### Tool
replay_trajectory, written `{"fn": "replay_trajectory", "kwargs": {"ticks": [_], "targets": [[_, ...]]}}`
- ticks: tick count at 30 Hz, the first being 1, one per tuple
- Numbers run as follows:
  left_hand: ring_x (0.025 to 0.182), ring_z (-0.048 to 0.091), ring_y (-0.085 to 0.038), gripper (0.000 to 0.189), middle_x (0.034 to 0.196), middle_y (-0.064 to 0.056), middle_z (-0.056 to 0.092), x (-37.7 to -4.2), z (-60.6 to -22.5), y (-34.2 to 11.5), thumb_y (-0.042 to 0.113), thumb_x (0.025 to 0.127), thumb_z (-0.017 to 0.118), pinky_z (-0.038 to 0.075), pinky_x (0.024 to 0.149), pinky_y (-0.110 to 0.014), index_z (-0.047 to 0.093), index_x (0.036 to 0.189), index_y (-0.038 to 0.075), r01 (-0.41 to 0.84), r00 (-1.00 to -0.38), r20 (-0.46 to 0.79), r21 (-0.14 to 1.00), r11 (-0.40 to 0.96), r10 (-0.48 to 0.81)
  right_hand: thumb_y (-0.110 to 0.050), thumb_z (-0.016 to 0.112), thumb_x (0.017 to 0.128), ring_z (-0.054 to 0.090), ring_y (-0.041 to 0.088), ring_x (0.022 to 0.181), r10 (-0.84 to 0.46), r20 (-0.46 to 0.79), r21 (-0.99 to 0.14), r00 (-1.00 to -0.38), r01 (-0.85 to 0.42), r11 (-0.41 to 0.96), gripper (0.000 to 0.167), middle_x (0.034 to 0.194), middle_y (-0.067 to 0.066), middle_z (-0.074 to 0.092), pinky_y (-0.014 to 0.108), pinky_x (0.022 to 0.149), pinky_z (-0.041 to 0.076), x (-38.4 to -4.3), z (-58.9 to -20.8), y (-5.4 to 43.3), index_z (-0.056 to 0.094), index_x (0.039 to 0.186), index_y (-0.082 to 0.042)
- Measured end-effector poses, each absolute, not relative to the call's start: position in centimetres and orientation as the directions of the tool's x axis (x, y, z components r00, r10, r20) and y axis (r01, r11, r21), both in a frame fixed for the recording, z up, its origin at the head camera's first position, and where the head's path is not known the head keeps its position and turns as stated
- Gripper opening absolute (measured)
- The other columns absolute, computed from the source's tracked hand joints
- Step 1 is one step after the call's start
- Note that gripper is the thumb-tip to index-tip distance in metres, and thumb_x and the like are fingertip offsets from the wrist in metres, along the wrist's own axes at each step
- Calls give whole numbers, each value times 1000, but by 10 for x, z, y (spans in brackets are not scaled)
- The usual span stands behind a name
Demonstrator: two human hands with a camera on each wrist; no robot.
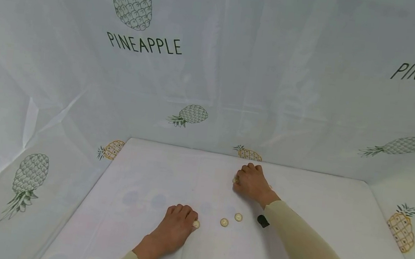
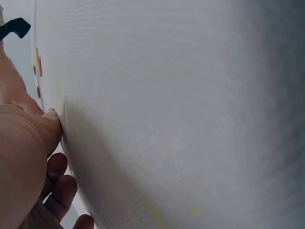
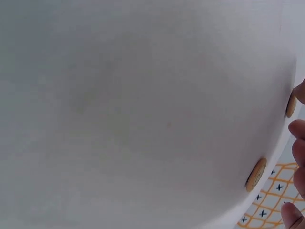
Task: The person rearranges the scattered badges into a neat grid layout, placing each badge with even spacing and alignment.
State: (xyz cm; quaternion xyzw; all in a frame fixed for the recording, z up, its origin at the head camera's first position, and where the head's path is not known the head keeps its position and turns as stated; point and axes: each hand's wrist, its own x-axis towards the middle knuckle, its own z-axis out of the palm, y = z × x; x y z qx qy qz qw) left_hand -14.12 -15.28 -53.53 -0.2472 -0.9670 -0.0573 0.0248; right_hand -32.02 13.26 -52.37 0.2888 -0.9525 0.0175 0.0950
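Head: white tabletop (image 1: 354, 223), faint pastel dots, hung sheet (image 1: 255, 79) on three sides. Sheet prints in frame: 8 pineapples (1 cut off), 2 PINEAPPLE captions (1 cut off). 2 hands, 2 light sleeves (image 1: 309, 248), 5 buttons. Left hand (image 1: 177, 225), fingers curled, nearly closed, pinches the left button (image 1: 196, 224) at table level. Right hand (image 1: 251, 181), farther back, likewise nearly closed, pinches the far button (image 1: 235, 179). Two loose buttons (image 1: 224, 222) lie between, apart; a fifth button (image 1: 270, 187) peeks out right of the right hand.

Left wrist: mostly table. Thumb tip down near surface; pinch itself hidden. Discs beyond are edge-on; can't count reliably.

Right wrist: table, orange print beyond. 2 buttons: one at the thumb, one clear of the fingers.
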Motion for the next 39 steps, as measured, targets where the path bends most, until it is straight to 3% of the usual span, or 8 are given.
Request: {"fn": "replay_trajectory", "kwargs": {"ticks": [8,17,28,39], "targets": [[106,50,-17,20,115,2,57,-140,-538,-152,31,105,66,45,98,-47,58,118,18,481,-877,70,118,869,476,-30,70,95,52,27,99,-513,225,36,-828,-519,854,25,106,6,68,52,95,41,-305,-514,161,74,107,-9],[112,51,-19,25,120,1,58,-141,-541,-151,34,105,67,44,104,-49,59,122,18,441,-897,35,153,885,441,-23,74,91,54,29,99,-484,310,31,-818,-501,865,19,103,7,68,54,94,42,-271,-505,211,74,103,-8],[106,49,-17,20,117,2,57,-141,-537,-146,33,105,66,44,101,-47,59,119,19,458,-889,33,128,880,458,-23,77,88,58,34,101,-429,388,-30,-816,-476,879,23,103,9,68,59,91,42,-221,-502,281,74,104,-6],[106,52,-20,29,116,-3,59,-136,-538,-145,33,102,71,48,97,-48,59,119,12,468,-883,78,77,880,463,-20,77,84,57,36,99,-352,450,-62,-821,-422,905,23,101,10,69,62,88,39,-183,-495,332,73,102,-6]]}}
